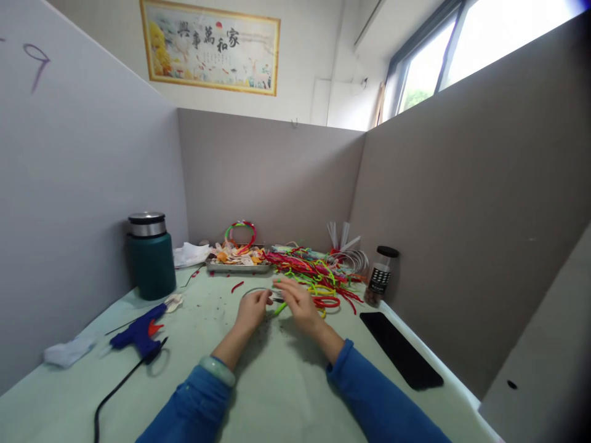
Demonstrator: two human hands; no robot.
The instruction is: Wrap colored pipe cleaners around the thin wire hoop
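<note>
Over the middle of the table, my left hand is closed, its thumb and finger pinching a thin, pale hoop that arcs up behind the fingers. My right hand faces it with the fingers bent together around a green pipe cleaner, a short length of which shows below. A small dark tip is visible between the hands; I cannot make out what it belongs to. Just beyond the right hand lie scissors with red handles, partly hidden, beside yellow loops.
A metal tray of petal-like pieces and a heap of colourful pipe cleaners lie at the back. On the left are a green flask and a blue glue gun with a cord. A jar and black phone are right.
</note>
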